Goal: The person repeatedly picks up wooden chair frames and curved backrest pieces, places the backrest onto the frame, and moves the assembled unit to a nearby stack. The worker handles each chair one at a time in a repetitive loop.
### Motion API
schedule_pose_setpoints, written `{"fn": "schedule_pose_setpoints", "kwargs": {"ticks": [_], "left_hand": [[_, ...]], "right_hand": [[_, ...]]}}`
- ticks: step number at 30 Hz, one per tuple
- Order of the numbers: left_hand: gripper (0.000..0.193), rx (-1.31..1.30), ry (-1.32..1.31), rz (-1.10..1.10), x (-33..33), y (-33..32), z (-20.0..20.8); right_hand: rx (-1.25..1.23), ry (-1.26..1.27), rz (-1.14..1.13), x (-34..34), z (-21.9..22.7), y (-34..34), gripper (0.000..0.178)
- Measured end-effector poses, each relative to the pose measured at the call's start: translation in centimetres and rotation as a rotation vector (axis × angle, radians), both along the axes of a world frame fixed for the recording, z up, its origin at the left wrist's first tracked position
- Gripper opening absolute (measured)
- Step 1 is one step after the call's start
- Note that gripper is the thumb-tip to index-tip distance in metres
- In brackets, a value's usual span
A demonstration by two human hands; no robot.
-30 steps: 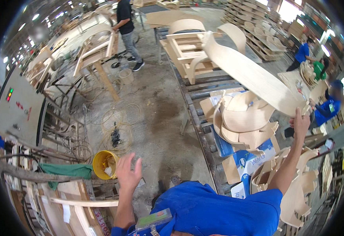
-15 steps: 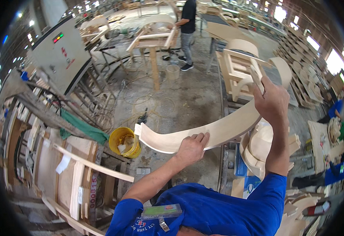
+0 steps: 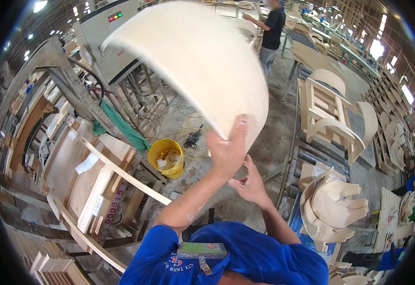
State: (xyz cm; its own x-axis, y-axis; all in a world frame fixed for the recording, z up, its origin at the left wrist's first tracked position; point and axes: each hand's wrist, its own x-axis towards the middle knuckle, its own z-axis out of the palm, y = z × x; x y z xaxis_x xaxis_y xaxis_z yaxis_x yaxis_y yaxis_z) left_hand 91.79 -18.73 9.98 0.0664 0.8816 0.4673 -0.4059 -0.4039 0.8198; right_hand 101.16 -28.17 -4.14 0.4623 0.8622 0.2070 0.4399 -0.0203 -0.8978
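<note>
At our far left, wooden boards [image 3: 115, 169] lie on a rack. A grey control box [image 3: 93, 35] with small coloured lights stands behind, and a green cloth [image 3: 117, 121] hangs to the left of a yellow bucket [image 3: 176, 168] on the floor. In the middle, we see a wide, curved, pale wooden panel [image 3: 202, 61], raised and slightly blurred. Our left hand [image 3: 228, 151] holds its lower end, thumb on the near face. Just below, our right hand [image 3: 251, 186] has its fingers apart; we cannot tell whether it touches the panel. Beyond, a person [image 3: 274, 23] in a dark shirt stands. At right, a wooden chair frame [image 3: 320, 124] and stacked curved wooden pieces [image 3: 335, 209] rest along a roller table [image 3: 319, 157].
</note>
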Motion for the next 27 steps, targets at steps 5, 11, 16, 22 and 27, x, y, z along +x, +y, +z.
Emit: {"fn": "schedule_pose_setpoints", "kwargs": {"ticks": [5,11,16,22,27], "left_hand": [[0.024,-0.088,-0.083,0.104,-2.3,-0.6,-0.1],[0.022,-0.098,0.308,-0.039,-9.2,0.5,-1.1],[0.029,0.353,0.658,0.845,-22.0,-1.7,-1.8],[0.059,0.445,1.303,1.640,-38.8,-3.4,0.6],[0.041,-0.116,1.638,1.496,-50.2,-6.5,-1.4]], "right_hand": [[0.149,-0.066,-0.148,0.6,-1.2,3.6,0.038],[-0.039,-0.102,-0.098,2.6,-0.2,6.5,0.033],[0.029,-0.222,0.061,-1.2,0.9,11.7,0.032],[0.117,-0.249,0.222,-5.5,3.3,16.5,0.029],[0.212,-0.404,0.423,-16.5,6.1,20.7,0.032]]}}
